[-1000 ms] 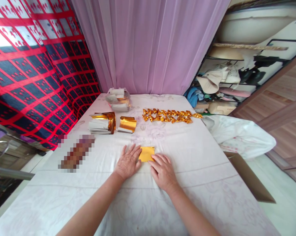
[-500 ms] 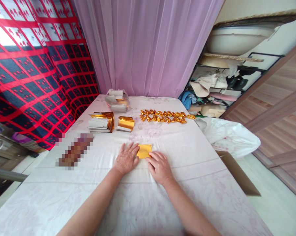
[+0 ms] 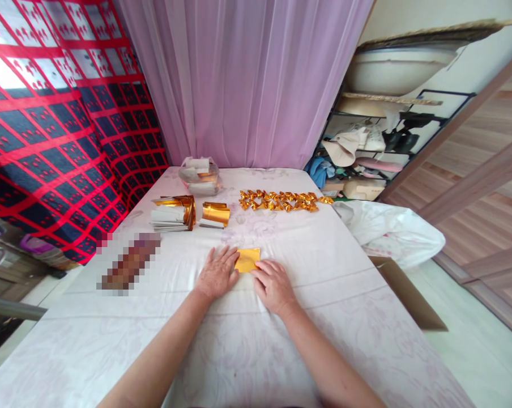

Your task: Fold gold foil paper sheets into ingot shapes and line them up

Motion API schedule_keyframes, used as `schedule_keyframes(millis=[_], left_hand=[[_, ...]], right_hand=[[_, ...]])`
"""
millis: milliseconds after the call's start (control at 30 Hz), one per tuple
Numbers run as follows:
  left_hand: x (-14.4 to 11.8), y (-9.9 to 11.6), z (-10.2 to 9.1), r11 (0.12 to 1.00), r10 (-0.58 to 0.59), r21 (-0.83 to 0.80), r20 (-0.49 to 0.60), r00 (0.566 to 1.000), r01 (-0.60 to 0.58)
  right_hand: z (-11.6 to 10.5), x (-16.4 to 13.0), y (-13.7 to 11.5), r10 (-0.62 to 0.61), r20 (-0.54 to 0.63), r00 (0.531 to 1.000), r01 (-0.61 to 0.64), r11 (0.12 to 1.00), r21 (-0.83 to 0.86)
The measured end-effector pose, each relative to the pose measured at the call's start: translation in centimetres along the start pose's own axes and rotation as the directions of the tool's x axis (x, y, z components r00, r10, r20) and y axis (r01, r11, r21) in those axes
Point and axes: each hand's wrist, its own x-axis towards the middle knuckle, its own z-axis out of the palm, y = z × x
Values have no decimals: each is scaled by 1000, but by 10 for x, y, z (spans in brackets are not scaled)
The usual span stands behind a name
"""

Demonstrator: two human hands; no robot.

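Little has moved since the earlier frames: both hands stay flat on the same gold sheet, and only the head camera has swung slightly, so the whole scene sits a touch further left and higher. That gold foil paper point(image 3: 247, 260) is a small, shiny, yellow-gold rectangle lying flat on the white floral cloth of the worktop point(image 3: 345, 266), its near edge hidden under the fingers. On the left hand point(image 3: 216, 275), the fingers point(image 3: 227, 259) are stretched out straight and close together, palm down, their tips pressing the left edge of the sheet; nothing is gripped. On the right hand point(image 3: 273, 285), the fingers point(image 3: 262, 271) are likewise extended and flat, their tips resting on the sheet's lower right corner, pinning rather than holding it. So the paper lies between the two sets of fingertips and just beyond them, touching both. Further out, towards the back left, stands a stack of foil sheets point(image 3: 173, 213) with white backs showing, and just beside it a smaller curled gold stack point(image 3: 215, 215). Behind these sits a clear plastic bag point(image 3: 198, 175) with more paper. A row of folded gold pieces point(image 3: 281, 200) runs across the far side.
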Motion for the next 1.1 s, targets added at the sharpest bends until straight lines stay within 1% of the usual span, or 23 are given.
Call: schedule_keyframes(millis=[133, 333, 433, 833, 1100], left_hand=[[0, 0, -1, 1000, -3, -4, 11, 1000, 3], [0, 3, -7, 999, -22, -23, 48, 999, 23], [0, 4, -9, 1000, -7, -23, 38, 999, 8], [0, 3, -6, 999, -14, -36, 44, 999, 16], [0, 4, -7, 999, -18, -49, 51, 999, 20]], right_hand=[[0, 0, 0, 3, 6, 1000, -4, 1000, 9], [-1, 0, 1, 12, 16, 1000, -13, 1000, 25], [0, 0, 1, 13, 13, 1000, -14, 999, 31], [-3, -1, 0, 12, 19, 1000, -12, 999, 36], [-1, -2, 4, 28, 20, 999, -29, 998, 59]])
